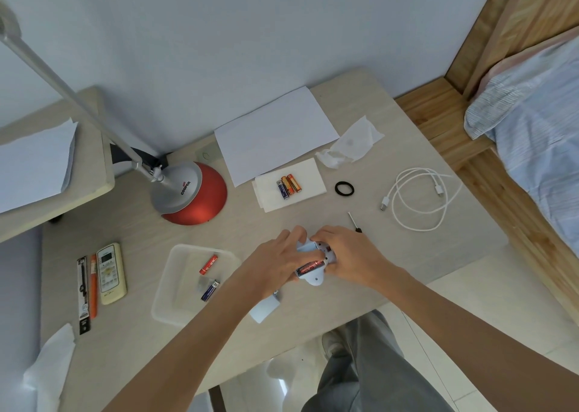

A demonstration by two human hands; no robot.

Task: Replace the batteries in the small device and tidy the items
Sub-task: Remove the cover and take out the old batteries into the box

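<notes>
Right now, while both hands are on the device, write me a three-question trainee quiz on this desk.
1. True or false: the clear tray holds three batteries.
2. What lies between the napkin and the white cable? A. black ring B. remote C. lamp
3. Fill in: the battery showing in the device is ___ in colour.
Key: 1 false, it holds two; 2 A; 3 red.
</notes>
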